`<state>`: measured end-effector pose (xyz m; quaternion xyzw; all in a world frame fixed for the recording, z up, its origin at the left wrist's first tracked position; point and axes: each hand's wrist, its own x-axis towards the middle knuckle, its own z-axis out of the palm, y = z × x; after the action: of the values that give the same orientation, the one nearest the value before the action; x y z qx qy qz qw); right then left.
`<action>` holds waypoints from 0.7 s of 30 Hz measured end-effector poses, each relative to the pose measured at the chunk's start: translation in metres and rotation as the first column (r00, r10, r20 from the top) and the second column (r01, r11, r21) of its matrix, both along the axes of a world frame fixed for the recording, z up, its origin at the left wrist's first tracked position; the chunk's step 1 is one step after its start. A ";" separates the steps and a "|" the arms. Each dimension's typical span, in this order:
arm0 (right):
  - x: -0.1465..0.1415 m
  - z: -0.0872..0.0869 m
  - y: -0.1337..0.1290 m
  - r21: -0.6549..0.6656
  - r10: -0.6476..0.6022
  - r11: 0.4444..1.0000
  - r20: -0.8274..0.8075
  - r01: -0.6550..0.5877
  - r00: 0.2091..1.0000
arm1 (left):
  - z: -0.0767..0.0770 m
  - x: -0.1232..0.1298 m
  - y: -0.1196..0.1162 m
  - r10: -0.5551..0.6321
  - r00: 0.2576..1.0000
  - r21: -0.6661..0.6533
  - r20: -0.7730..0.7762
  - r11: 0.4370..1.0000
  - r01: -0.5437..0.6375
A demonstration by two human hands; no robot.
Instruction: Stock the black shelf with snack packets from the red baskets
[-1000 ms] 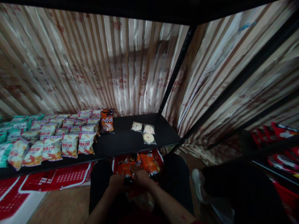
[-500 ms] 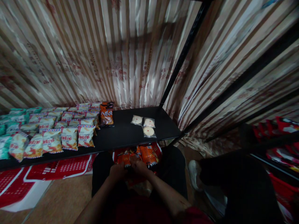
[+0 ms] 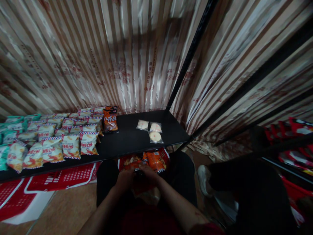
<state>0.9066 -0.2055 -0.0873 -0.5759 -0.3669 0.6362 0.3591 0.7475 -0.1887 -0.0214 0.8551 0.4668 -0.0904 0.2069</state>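
Observation:
Between my knees, a red basket (image 3: 167,157) holds orange snack bags, one orange bag (image 3: 155,162) lying on its right side. My left hand (image 3: 125,179) and my right hand (image 3: 150,175) are close together over the basket's near side, fingers curled round another orange snack bag (image 3: 135,165). Its dark end shows between the hands; the fingertips are partly hidden and dim. On the black shelf (image 3: 129,137) beyond, one orange snack bag (image 3: 111,120) stands upright at the end of the rows of pale snack bags (image 3: 89,143).
Three clear-wrapped round pale cakes (image 3: 155,137) lie on the shelf's right part. Green bags (image 3: 14,125) stand far left. Red baskets (image 3: 61,178) are under the shelf. A black post (image 3: 188,62) rises at the corner. Another person's leg and shoe (image 3: 204,181) are at right.
The orange bag between my hands has tilted and dropped lower, showing its dark end. My hands have shifted slightly toward my body. The things on the shelf have stayed put.

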 end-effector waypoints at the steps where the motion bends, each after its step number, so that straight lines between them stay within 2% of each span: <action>1: 0.000 0.002 -0.001 -0.044 -0.027 0.999 -0.063 0.024 0.998 | 0.005 0.003 -0.002 -0.011 1.000 -0.003 0.016 1.000 0.011; 3: -0.001 0.007 -0.004 -0.175 -0.076 0.984 -0.207 0.040 0.975 | 0.013 0.008 -0.006 -0.038 0.998 -0.010 0.044 0.999 0.038; 5: -0.001 0.014 -0.009 -0.290 -0.141 0.957 -0.369 0.030 0.919 | 0.021 0.014 -0.011 -0.069 0.995 -0.020 0.066 0.997 0.071; 8: 0.003 0.026 -0.017 -0.330 -0.190 0.944 -0.465 0.030 0.865 | 0.031 0.017 -0.021 -0.112 0.990 -0.033 0.086 0.993 0.115; 12: 0.012 0.037 -0.027 -0.269 -0.198 0.960 -0.466 0.075 0.862 | 0.036 0.012 -0.034 -0.173 0.967 0.001 0.185 0.984 0.176; 17: 0.017 0.050 -0.040 -0.092 -0.077 0.995 -0.519 0.033 0.851 | 0.035 0.004 -0.045 -0.193 0.929 0.050 0.316 0.981 0.187; 21: 0.023 0.061 -0.047 -0.047 -0.053 0.998 -0.557 0.032 0.829 | 0.029 0.005 -0.047 -0.220 0.861 0.186 0.459 0.971 0.149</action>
<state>0.9299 -0.2528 -0.0263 -0.3796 -0.2220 0.7747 0.4543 0.7525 -0.2355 0.0079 0.9045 0.3225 0.1369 0.2431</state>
